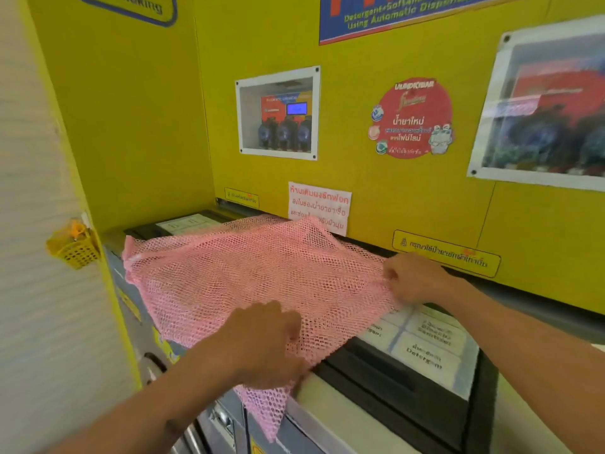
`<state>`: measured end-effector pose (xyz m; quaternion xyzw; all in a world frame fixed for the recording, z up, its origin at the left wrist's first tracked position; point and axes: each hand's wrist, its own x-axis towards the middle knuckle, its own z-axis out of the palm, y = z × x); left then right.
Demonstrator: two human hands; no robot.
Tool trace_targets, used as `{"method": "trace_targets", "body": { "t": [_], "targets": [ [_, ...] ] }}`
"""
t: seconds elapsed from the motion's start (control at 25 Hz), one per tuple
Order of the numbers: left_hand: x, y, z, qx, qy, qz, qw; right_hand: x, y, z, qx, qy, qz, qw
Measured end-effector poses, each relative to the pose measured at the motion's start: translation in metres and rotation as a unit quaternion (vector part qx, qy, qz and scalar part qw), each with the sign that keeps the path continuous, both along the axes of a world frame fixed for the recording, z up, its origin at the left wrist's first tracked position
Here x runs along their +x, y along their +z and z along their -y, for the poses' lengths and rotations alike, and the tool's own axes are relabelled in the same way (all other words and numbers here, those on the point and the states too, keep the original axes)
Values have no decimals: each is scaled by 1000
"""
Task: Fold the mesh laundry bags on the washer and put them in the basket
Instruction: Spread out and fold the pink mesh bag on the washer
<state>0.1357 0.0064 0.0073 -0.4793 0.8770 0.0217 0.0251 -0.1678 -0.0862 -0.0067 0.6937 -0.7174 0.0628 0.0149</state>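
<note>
Yellow-walled laundromat; washer top point(376, 404). Item: pink mesh laundry bag point(248, 276), spread flat across it, one corner overhanging the front. Left hand point(265, 345) pinches near edge; right hand point(412, 276) pinches far corner. Likely light, limp, snag-prone; best gripped at corners.

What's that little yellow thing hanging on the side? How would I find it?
Start at the washer with the pink mesh laundry bag spread on top, then look left to the yellow wall's edge. A small yellow basket hangs there. It is the only holey plastic thing nearby, with something orange inside.
</note>
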Motion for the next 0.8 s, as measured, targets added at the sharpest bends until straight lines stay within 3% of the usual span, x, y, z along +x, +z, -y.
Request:
{"method": "trace_targets", "body": {
  "t": [0.12, 0.2, 0.36, 0.48, 0.6, 0.8],
  "targets": [
    [-3, 5, 12, -143, 60, -52, 987, -3, 6, 3, -126, -21, -24, 992],
    [2, 13, 22, -211, 82, -101, 969, -7, 11, 6, -152, -32, -60, 986],
    [14, 24, 25, -113, 78, -243, 960, -17, 6, 14, -47, -17, 21, 999],
    [17, 22, 19, -162, 96, -172, 967, -25, -8, 20, 9, 1, 30, 1000],
    [18, 15, 17, -227, 129, -92, 961, -28, -11, 21, 2, 2, 32, 999],
    [23, 20, 22, -360, 146, -175, 905, -28, -12, 13, 6, 1, 24, 1000]
  ]
}}
